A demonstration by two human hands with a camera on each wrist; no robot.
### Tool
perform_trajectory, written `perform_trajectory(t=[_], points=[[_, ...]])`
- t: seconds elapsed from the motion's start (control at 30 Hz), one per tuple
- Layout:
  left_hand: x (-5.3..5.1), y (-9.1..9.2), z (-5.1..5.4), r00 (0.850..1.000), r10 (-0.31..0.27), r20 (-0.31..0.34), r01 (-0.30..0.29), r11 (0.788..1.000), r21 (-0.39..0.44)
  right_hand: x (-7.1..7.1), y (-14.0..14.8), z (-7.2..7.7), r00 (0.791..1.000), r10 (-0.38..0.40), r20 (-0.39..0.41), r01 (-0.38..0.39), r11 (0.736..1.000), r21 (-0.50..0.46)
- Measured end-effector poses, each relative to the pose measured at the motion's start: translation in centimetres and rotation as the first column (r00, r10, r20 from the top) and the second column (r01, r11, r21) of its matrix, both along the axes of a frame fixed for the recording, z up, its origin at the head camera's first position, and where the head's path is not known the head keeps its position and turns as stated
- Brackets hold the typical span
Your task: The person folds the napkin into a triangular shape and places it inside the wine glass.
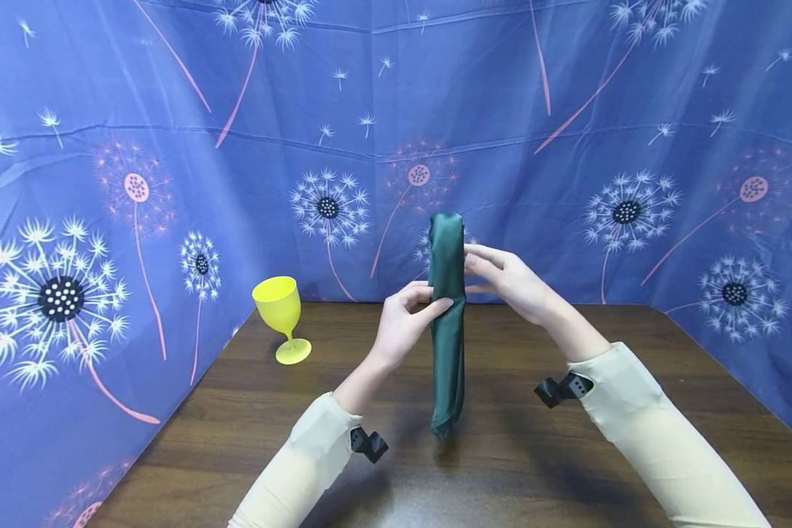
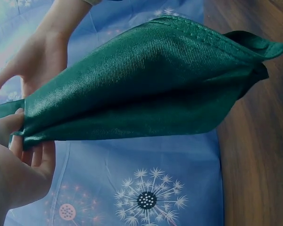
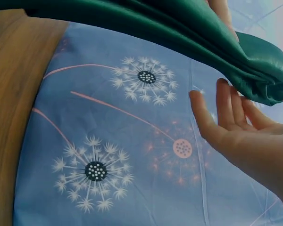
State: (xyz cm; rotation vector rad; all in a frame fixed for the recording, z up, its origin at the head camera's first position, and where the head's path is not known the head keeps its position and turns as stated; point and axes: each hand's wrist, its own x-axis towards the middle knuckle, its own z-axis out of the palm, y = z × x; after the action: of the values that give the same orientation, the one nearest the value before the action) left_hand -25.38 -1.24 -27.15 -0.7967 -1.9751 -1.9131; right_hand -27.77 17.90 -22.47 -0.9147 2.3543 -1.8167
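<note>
A dark green satin cloth [image 1: 447,330], gathered into a long narrow strip, hangs upright in front of me above the table. My left hand [image 1: 402,323] pinches it around its middle, the thumb on the near side. In the left wrist view the lower part of the cloth [image 2: 132,89] fans out wider below the grip, with a stitched hem along one edge. My right hand [image 1: 511,286] is at the cloth's right side near the upper part. The right wrist view has its fingers [image 3: 231,110] spread and loosely bent beside the cloth's bunched top, the thumb apart.
A yellow plastic goblet [image 1: 280,312] stands upright at the back left of the brown wooden table [image 1: 237,440]. A blue curtain [image 1: 501,95] with a dandelion print hangs behind and along both sides. A black wrist camera [image 1: 563,389] sits on each sleeve.
</note>
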Motion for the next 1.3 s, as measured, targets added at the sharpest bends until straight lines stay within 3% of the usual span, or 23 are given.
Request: perform_trajectory(t=[0.2, 0.33, 0.6, 0.73, 0.93, 1.13, 1.3], points=[[-0.1, 0.0, -0.1, 1.0, 0.01, -0.027, -0.01, 1.0, -0.004, -0.1, -0.3, -0.6, 0.994, -0.103, -0.039, 0.107, 0.987, 0.116], [-0.1, 0.2, -0.2, 0.999, 0.008, -0.04, -0.009, 1.0, -0.019, -0.1, -0.5, -0.7, 0.99, -0.131, -0.054, 0.135, 0.987, 0.088], [-2.2, 0.1, -2.3, 1.0, -0.001, -0.024, 0.0, 0.999, -0.048, -0.2, -0.9, -0.9, 0.973, -0.213, -0.086, 0.215, 0.976, 0.022], [-2.6, -0.2, -2.9, 0.999, -0.038, -0.009, 0.036, 0.992, -0.117, -0.3, -1.0, -0.9, 0.971, -0.221, -0.089, 0.221, 0.975, -0.012], [-2.7, -0.6, -3.5, 0.998, -0.06, -0.006, 0.056, 0.964, -0.261, -0.5, -0.9, -0.9, 0.968, -0.236, -0.08, 0.232, 0.971, -0.053], [-2.9, -0.4, -3.6, 0.996, -0.045, -0.079, 0.028, 0.979, -0.203, -0.6, -0.9, -0.9, 0.977, -0.209, -0.049, 0.207, 0.977, -0.046], [-2.5, -0.4, -3.2, 0.997, -0.044, -0.071, 0.032, 0.985, -0.168, -0.3, -0.7, -0.6, 0.988, -0.152, -0.037, 0.152, 0.988, 0.018]])
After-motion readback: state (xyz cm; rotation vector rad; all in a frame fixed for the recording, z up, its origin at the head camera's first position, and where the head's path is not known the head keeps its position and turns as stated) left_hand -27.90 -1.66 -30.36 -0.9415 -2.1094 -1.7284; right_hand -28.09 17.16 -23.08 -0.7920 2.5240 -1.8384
